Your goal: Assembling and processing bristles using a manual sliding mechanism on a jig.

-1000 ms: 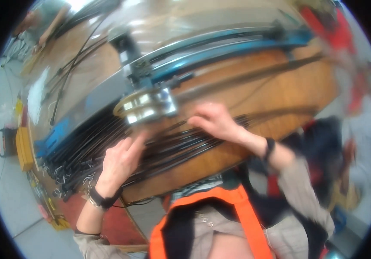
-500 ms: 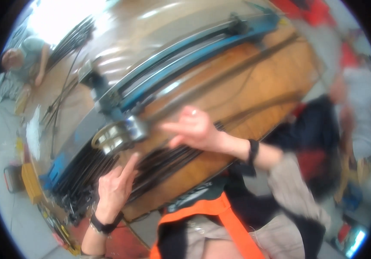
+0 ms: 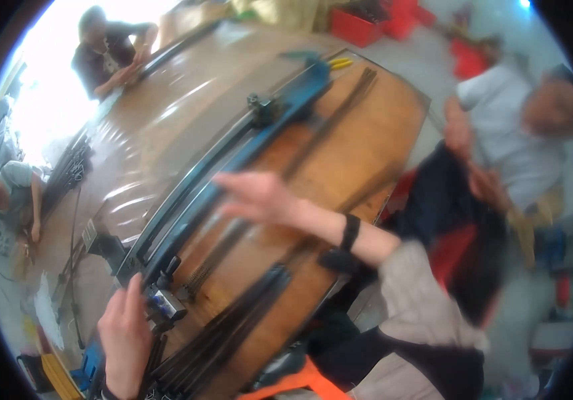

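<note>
Has left hand [image 3: 126, 340] between seven and eight o'clock, fingers fairly straight and narrowly spaced, beside metal clamp block [image 3: 168, 304]; cannot tell whether touching or holding anything. Has right hand [image 3: 256, 197] near centre, half open, seemingly empty, over blue rail [image 3: 249, 152]; cannot make out contact through blur. Shows black rods [image 3: 216, 337] bundled on wooden table [image 3: 360, 140] toward seven. Farther off, at one o'clock, shows red box [image 3: 355, 28] with dark, indistinct contents. Compared with half a second ago, has right hand farther from block.

The wooden table [image 3: 376, 123] bears a blue rail [image 3: 257, 141] and dark rods [image 3: 236, 317].
</note>
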The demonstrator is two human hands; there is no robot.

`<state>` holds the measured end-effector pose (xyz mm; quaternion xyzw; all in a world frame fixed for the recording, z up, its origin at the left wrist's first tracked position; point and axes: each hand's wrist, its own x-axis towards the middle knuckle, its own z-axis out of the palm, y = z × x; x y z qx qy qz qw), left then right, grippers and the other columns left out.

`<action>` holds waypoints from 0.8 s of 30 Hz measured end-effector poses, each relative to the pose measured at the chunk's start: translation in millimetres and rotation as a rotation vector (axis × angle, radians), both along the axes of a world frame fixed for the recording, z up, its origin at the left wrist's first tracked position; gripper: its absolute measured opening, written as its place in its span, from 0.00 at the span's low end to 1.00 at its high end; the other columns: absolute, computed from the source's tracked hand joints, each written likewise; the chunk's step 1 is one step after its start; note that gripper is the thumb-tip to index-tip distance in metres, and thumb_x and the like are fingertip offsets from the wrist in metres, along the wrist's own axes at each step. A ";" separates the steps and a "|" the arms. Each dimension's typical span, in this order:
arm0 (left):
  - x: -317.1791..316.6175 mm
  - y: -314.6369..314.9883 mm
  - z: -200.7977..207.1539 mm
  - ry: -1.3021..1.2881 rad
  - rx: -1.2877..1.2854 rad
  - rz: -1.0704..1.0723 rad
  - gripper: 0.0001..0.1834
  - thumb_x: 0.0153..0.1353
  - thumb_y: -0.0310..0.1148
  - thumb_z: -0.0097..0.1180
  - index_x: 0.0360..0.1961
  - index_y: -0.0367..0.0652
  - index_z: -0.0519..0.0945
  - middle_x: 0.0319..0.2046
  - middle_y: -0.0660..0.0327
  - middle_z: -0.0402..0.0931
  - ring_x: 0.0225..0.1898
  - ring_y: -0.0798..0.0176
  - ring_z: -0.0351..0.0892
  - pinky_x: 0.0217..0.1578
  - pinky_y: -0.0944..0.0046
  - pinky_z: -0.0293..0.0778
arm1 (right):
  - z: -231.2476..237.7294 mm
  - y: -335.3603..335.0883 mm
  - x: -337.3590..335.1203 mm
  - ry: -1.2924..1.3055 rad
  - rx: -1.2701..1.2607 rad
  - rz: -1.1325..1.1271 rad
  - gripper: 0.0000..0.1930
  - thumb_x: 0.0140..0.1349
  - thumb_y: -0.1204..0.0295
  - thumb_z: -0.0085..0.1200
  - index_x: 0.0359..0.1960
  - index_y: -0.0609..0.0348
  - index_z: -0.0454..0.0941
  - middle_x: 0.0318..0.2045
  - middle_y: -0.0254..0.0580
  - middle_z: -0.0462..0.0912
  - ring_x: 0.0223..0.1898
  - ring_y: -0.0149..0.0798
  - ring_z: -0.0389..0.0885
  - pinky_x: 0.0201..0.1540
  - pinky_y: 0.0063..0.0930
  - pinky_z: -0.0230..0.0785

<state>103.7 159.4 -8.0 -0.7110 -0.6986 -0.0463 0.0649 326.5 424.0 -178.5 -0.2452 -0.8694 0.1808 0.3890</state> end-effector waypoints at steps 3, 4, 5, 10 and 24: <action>0.7 25.4 -7.8 -0.051 -0.041 -0.079 0.22 0.55 0.19 0.55 0.53 0.35 0.75 0.29 0.52 0.71 0.30 0.50 0.74 0.29 0.53 0.72 | 3.1 16.0 -19.6 0.124 0.266 0.289 0.24 0.57 0.62 0.64 0.55 0.57 0.76 0.41 0.47 0.83 0.36 0.44 0.83 0.38 0.34 0.78; -6.4 24.2 -6.7 -0.014 -0.001 -0.070 0.22 0.55 0.19 0.55 0.53 0.36 0.75 0.29 0.53 0.71 0.30 0.50 0.74 0.29 0.54 0.72 | 1.3 17.8 -20.4 0.130 0.269 0.292 0.24 0.57 0.62 0.64 0.55 0.57 0.76 0.41 0.47 0.83 0.36 0.44 0.83 0.38 0.34 0.78; -12.1 23.5 -4.8 0.022 0.038 -0.061 0.22 0.55 0.20 0.56 0.54 0.37 0.75 0.29 0.53 0.71 0.30 0.50 0.74 0.29 0.54 0.71 | -2.1 15.9 -19.3 0.131 0.219 0.156 0.25 0.57 0.63 0.64 0.55 0.57 0.76 0.39 0.47 0.83 0.36 0.44 0.82 0.38 0.34 0.78; -2.8 31.3 -8.0 0.026 -0.027 -0.118 0.23 0.54 0.20 0.57 0.54 0.39 0.76 0.29 0.55 0.72 0.30 0.51 0.74 0.29 0.55 0.71 | 35.8 -28.3 -36.9 0.204 0.210 0.193 0.25 0.58 0.64 0.63 0.57 0.55 0.74 0.33 0.46 0.81 0.32 0.43 0.82 0.35 0.35 0.77; -57.0 -53.4 0.5 -0.070 0.164 0.144 0.23 0.56 0.19 0.57 0.55 0.40 0.77 0.25 0.52 0.67 0.27 0.49 0.71 0.29 0.53 0.68 | 28.8 -50.8 -47.1 0.239 -0.342 0.445 0.23 0.60 0.63 0.63 0.58 0.51 0.77 0.22 0.35 0.76 0.26 0.34 0.74 0.32 0.30 0.72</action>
